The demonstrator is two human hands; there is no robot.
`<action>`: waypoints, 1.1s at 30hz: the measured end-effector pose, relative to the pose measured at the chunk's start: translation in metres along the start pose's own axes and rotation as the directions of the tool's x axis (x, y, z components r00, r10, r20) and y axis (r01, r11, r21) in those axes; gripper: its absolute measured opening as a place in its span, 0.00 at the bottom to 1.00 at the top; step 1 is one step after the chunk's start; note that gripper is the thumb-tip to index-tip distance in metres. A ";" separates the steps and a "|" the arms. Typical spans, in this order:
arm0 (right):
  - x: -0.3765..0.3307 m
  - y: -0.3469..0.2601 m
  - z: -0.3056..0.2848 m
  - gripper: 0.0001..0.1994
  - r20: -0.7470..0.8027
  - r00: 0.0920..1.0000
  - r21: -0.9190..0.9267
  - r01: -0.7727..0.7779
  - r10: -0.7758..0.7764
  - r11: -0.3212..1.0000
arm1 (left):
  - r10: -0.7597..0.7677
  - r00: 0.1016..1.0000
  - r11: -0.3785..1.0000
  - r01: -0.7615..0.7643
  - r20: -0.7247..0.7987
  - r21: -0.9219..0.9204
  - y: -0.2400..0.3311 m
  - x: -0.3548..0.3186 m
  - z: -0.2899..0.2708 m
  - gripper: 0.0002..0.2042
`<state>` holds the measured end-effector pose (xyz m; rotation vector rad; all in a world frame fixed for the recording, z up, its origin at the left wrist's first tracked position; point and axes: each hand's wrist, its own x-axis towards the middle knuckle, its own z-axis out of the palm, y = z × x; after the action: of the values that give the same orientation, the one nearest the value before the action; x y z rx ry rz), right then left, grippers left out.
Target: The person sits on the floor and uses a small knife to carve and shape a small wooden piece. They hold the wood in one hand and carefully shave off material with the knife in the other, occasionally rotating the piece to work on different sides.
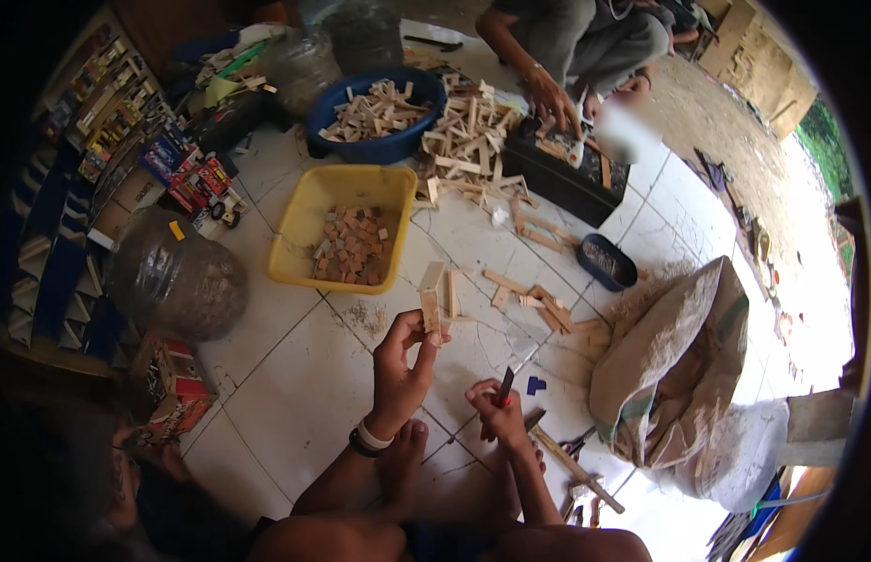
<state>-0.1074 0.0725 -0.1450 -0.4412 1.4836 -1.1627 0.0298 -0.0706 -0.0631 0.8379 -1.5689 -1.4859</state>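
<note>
My left hand (pixel 402 365) is raised over the tiled floor, thumb and fingers closed on a small pale wooden frame (pixel 433 287) held upright. To its right, my right hand (pixel 499 412) grips a knife (pixel 506 384) by its black and red handle, pointing up and away from me. The knife is apart from the frame. Just beyond the frame, a loose wooden strip (pixel 453 294) lies on the floor. A small blue piece (pixel 536 385) lies right of my right hand.
Ahead stand a yellow basin (pixel 283 239) of small brown blocks and a blue basin (pixel 323 155) of wooden pieces, beside a wood heap (pixel 468 131). A co-worker's hand (pixel 552 101) works over a black box (pixel 557 183). An open sack (pixel 665 375) stands right; toy trucks (pixel 199 187) sit left.
</note>
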 end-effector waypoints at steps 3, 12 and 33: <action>-0.004 -0.042 0.000 0.10 -0.033 0.989 0.051 0.146 -0.144 0.988 | -0.109 0.994 0.990 0.111 0.031 -0.085 0.001 -0.023 0.006 0.10; -0.002 -0.077 0.009 0.10 -0.081 0.917 -0.063 0.386 -0.390 0.920 | -0.155 0.981 0.968 0.128 0.114 0.215 0.010 -0.043 0.015 0.10; -0.022 -0.047 0.004 0.10 0.252 0.704 -0.668 0.623 -0.665 0.406 | -0.542 0.840 0.810 0.527 0.016 -0.258 0.023 -0.037 0.025 0.10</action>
<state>-0.1128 0.0683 -0.0934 -1.6968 1.8585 -1.1026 0.0263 -0.0246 -0.0444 1.2242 -1.1030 -1.9886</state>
